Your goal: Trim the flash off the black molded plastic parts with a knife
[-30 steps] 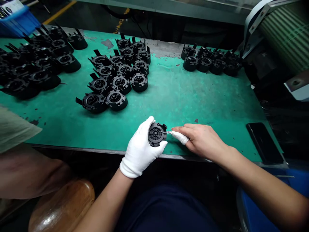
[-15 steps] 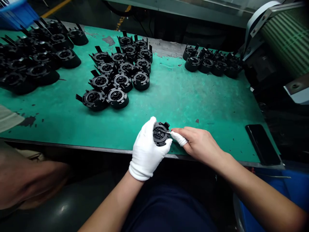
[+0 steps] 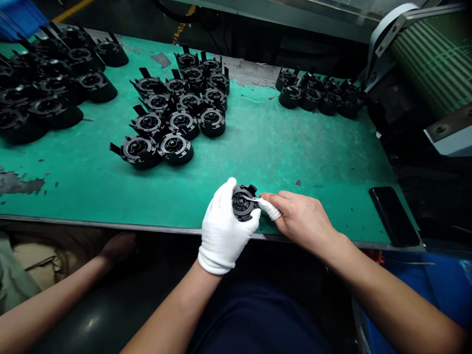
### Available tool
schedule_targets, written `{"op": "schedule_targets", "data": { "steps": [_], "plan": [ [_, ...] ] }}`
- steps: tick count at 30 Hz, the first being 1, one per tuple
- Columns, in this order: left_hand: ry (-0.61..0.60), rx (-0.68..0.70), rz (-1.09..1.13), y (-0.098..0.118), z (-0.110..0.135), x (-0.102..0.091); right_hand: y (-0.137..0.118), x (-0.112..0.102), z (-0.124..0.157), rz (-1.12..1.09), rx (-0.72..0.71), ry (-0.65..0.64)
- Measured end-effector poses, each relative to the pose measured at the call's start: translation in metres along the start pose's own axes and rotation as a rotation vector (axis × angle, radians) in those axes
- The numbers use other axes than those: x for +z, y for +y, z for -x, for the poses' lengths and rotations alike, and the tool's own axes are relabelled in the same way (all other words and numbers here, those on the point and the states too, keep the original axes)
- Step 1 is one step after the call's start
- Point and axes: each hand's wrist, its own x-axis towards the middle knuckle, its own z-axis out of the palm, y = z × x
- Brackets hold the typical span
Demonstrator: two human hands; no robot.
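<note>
My left hand (image 3: 225,226), in a white glove, is wrapped round a round black plastic housing (image 3: 241,202) just above the front edge of the green table (image 3: 287,162). The housing's open face, with rings and small details inside, is turned up toward me. My right hand (image 3: 297,211) is bare apart from a white cover on the thumb. Its thumb and forefinger pinch a small metal blade (image 3: 252,198), whose tip lies over the inside of the housing. The blade's handle is hidden in the fingers.
Several similar black housings stand in groups at centre left (image 3: 176,147), far left (image 3: 55,108) and back right (image 3: 311,97). A phone (image 3: 394,216) lies at the right edge. A green-ribbed conveyor (image 3: 435,59) juts in at upper right. A co-worker's arm (image 3: 73,280) is at lower left.
The view has shifted slightly. The blade's tip points a little further into the housing. The co-worker's arm at lower left has moved, its hand now below the table edge.
</note>
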Motion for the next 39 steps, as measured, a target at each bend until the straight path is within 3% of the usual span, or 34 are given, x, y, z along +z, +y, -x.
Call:
{"op": "schedule_targets", "data": {
  "steps": [5, 11, 17, 25, 39],
  "plan": [
    [0.060, -0.014, 0.006, 0.005, 0.004, 0.007, -0.001, -0.001, -0.003, 0.046, 0.095, 0.025],
    [0.058, -0.060, 0.045, 0.007, 0.006, 0.009, 0.002, -0.006, 0.000, -0.042, 0.021, -0.003],
    [0.037, -0.077, 0.053, 0.010, 0.003, 0.007, 0.002, -0.009, -0.007, -0.013, 0.086, 0.000],
    [-0.260, 0.088, 0.148, -0.012, -0.009, -0.024, 0.011, -0.011, 0.016, -0.279, -0.087, -0.157],
    [-0.476, 0.185, 0.182, -0.018, -0.034, -0.032, 0.011, -0.024, 0.010, -0.239, -0.209, -0.262]
  ]
}}
